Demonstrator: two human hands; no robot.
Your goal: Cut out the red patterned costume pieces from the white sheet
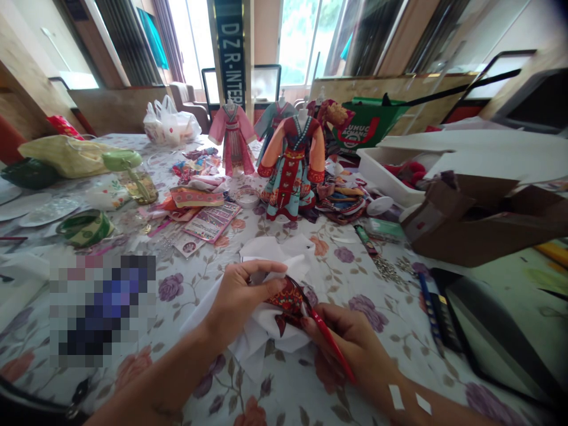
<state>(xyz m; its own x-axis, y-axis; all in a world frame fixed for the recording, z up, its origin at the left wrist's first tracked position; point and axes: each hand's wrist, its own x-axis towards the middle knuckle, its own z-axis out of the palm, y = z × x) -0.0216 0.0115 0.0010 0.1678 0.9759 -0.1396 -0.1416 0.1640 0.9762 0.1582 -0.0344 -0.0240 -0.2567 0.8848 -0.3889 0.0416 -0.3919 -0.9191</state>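
Probably a craft workroom: miniature gowns (293,165) on stands crowd a floral-clothed table (341,278).

At twelve o'clock, the doll dress (290,171) shows teal with red panels and orange sleeves, and a pink doll gown (233,142) stands at eleven. Close by at six, a red-and-gold patterned fabric piece (284,302) lies on white cloth (261,337) beside a red-handled brush (332,343). The tablecloth (284,384) is white with purple and peach roses. A green bag (370,121) with a red curve sits at one.
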